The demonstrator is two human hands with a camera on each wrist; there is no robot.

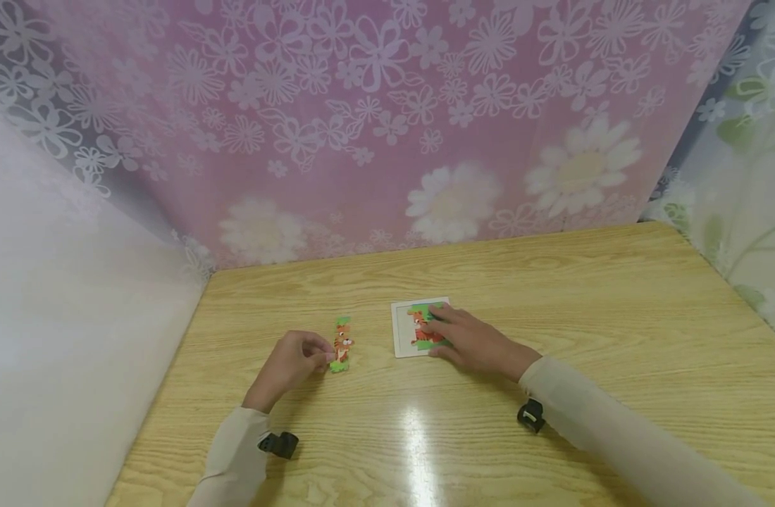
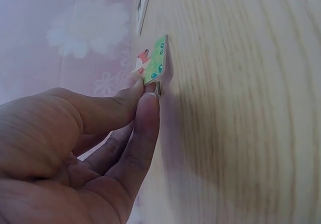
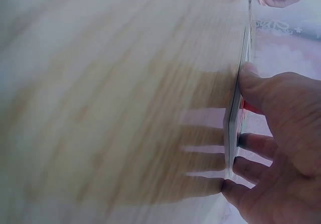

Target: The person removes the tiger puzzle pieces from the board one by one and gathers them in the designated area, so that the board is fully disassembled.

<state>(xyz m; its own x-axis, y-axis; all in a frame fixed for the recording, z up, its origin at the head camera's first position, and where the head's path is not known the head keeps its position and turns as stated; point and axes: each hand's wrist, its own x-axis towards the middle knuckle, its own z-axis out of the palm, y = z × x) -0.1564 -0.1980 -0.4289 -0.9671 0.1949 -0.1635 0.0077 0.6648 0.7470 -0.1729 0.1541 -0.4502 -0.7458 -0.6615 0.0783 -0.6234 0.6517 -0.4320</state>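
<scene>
Clock face set over the head view, centred on the puzzle board, 12 at the table's far edge.

- Pink flowered cloth (image 1: 337,141): hangs across 12, daisies along its lower part. Pale cloth with green leaves at 2; whitish sheet at 9.
- Table (image 1: 584,296): yellowish wood grain, a bright glare streak at 6.
- Sleeves, beige: right one (image 1: 616,429) comes in from 4, left one (image 1: 232,451) from 8.
- Right hand (image 1: 473,339): at 3, lying over the board. Fingers spread apart and gently bent, resting on the board's face and edge; thumb against the side toward 6. Pinches nothing.
- Left hand (image 1: 294,360): between 8 and 9. Thumb and forefinger nearly closed together, pinching the strip's edge; other fingers curled behind.
- Puzzle board (image 1: 401,349): pale, thin, squarish. Tiger picture on green fills its 3 o'clock side, partly under the right hand; white ground shows along its 9 o'clock side.
- Black wrist devices, one by each cuff: at 4 (image 1: 530,415) and 8 (image 1: 280,445).
- Puzzle strip (image 1: 342,343): just below 9, apart from the board, long axis roughly 12 to 6. Tiger face mid-length, green ends. Left wrist view has it close to the wood, tilted; cannot tell whether it touches.
</scene>
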